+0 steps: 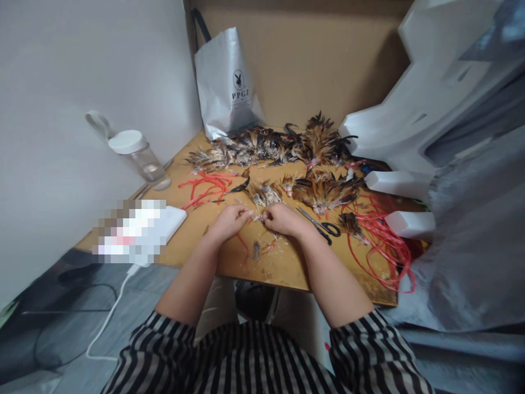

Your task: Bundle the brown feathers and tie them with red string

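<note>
My left hand (232, 220) and my right hand (283, 219) meet near the middle of the wooden table (283, 268), fingertips pinched close together. Between them is a small pale and reddish piece, the quill end of a feather bunch (264, 192) whose feathers fan out just beyond my fingers. Brown and black feather bunches (324, 191) lie behind my right hand. A long row of feathers (258, 146) spreads farther back. Black-handled scissors (322, 224) rest right of my right hand. Red strings (207, 186) lie at the left.
More red string (385, 246) is coiled at the right, near white plastic legs (406, 184). A clear bottle (141, 158) and a white device with a cable (174, 221) are at the left. A silver bag (225, 82) stands at the back. Scraps lie near the front edge.
</note>
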Tool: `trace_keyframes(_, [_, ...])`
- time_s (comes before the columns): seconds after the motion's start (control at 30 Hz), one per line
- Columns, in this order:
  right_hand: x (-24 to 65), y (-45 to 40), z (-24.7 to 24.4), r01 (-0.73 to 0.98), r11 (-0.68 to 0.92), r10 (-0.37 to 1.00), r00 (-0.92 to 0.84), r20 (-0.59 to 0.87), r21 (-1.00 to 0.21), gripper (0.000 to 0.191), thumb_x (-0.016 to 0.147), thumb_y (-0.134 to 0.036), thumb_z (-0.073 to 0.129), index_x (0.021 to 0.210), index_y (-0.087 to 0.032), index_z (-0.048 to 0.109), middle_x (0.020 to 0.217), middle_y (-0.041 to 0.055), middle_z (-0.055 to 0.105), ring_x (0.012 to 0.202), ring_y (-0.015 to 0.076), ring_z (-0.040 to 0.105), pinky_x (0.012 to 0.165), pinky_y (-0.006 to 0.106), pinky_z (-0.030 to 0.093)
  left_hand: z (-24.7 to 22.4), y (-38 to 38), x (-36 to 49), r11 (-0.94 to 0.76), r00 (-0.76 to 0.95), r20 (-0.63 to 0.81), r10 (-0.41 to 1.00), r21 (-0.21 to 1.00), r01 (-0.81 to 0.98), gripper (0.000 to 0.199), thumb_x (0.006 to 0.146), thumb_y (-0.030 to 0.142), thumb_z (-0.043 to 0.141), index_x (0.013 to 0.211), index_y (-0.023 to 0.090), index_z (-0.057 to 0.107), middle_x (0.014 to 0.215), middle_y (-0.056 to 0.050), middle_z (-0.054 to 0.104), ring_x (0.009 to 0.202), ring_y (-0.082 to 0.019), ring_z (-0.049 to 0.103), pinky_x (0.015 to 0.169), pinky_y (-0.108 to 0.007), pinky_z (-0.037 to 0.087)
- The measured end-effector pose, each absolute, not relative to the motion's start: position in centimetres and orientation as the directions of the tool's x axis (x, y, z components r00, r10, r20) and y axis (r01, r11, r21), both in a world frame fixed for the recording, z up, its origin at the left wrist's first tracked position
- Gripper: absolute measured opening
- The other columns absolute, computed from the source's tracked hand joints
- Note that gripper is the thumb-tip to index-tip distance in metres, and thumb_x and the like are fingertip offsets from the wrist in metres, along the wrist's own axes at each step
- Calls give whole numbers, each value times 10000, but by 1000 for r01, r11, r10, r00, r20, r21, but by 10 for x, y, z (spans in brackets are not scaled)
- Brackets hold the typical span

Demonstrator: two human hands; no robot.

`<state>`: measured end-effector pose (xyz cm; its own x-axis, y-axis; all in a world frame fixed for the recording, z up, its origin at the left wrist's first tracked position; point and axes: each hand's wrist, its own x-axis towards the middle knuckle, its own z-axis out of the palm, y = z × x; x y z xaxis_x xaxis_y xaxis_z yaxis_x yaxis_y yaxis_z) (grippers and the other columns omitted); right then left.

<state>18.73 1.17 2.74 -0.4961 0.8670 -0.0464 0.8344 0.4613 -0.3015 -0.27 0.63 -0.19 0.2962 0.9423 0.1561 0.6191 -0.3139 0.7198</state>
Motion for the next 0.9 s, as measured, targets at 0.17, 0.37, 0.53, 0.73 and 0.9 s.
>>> trace_keyframes(0.17, [188,13,26,832,462,867,-497,-42,-307,163,706,-189,488,753,-162,642,757,54,650,655,124,532,584,196,328,-5,7,-5,-286,305,107,946,718,635,357,737,477,496,700,150,635,566,5,567,504,-101,462,484,-218,317])
trace_keyframes(0.37, [188,12,26,829,471,865,-501,-25,-303,159,701,-201,486,736,-164,636,732,50,644,631,123,521,569,203,319,-10,8,-6,-300,333,86,939,678,671,211,691,355,567,680,155,632,550,6,556,494,-98,456,466,-210,293])
trace_keyframes(0.53, [188,13,25,826,469,862,-505,-43,-313,165,702,-198,487,752,-166,641,758,50,648,663,125,530,596,200,327,-3,6,-8,-331,339,121,933,655,679,177,694,307,552,645,148,613,527,9,527,476,-94,425,467,-213,291])
trace_keyframes(0.73, [188,14,24,829,471,865,-502,-28,-300,169,697,-207,480,744,-166,637,738,51,642,635,125,518,574,207,316,-5,7,-6,-283,298,106,948,706,649,158,668,297,571,653,144,610,552,1,549,498,-102,449,483,-219,314])
trace_keyframes(0.9, [187,12,26,829,477,860,-509,-38,-293,173,692,-211,479,744,-163,637,734,55,642,633,127,518,575,209,313,-4,6,-5,-307,326,101,940,671,675,170,691,301,536,658,138,574,532,12,510,488,-97,423,478,-219,289])
